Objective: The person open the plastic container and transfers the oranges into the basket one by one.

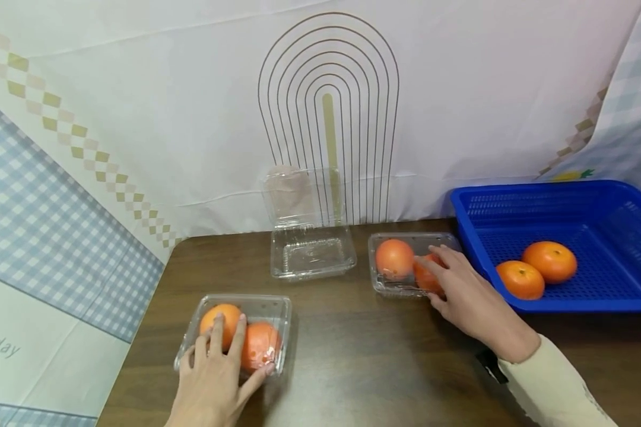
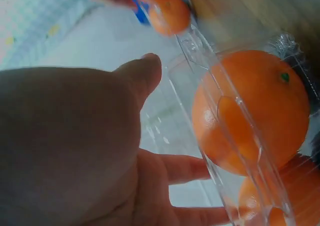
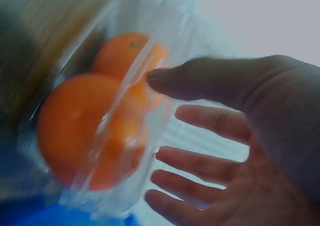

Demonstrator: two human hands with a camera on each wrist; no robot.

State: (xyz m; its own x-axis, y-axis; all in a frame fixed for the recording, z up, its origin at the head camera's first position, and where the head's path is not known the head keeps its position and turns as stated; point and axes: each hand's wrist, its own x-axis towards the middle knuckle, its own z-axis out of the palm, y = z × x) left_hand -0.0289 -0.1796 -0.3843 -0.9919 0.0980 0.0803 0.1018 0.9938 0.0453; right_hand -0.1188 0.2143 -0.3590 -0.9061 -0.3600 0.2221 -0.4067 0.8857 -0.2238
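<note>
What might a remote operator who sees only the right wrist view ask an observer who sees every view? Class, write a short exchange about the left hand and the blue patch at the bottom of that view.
Operator: I have only the right wrist view, so where is the left hand?
Observer: In the head view, its fingers are spread over a clear box with two oranges inside.
Operator: And what is the blue patch at the bottom of my picture?
Observer: Part of a blue basket, which the head view shows holding two more oranges.
</note>
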